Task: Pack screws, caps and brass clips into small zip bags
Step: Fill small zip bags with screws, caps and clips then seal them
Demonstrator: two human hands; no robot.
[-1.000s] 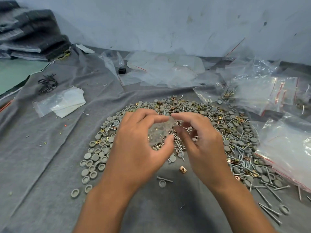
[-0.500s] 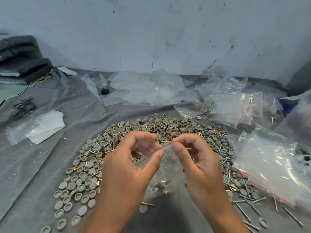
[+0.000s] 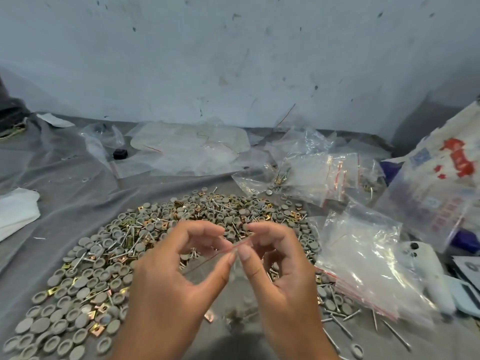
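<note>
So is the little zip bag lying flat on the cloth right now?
No, both hands, left hand and right hand, pinch the zip bag by its top above the cloth.

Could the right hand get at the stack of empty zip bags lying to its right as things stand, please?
Probably not at once: the right hand pinches the small zip bag; otherwise the path to the stack looks free.

Pile is mostly dull grey caps [image 3: 85, 281], with silver screws [image 3: 340, 326] and shiny brass-gold clips [image 3: 97, 329] mixed in. Cloth [image 3: 78, 198] underneath is plain grey. Clear bags [image 3: 363, 261] on the right have red zip lines. Far right, a white sack [image 3: 441, 183] with red and blue print. Wall [image 3: 233, 61] is pale blue-grey, speckled dark.
</note>
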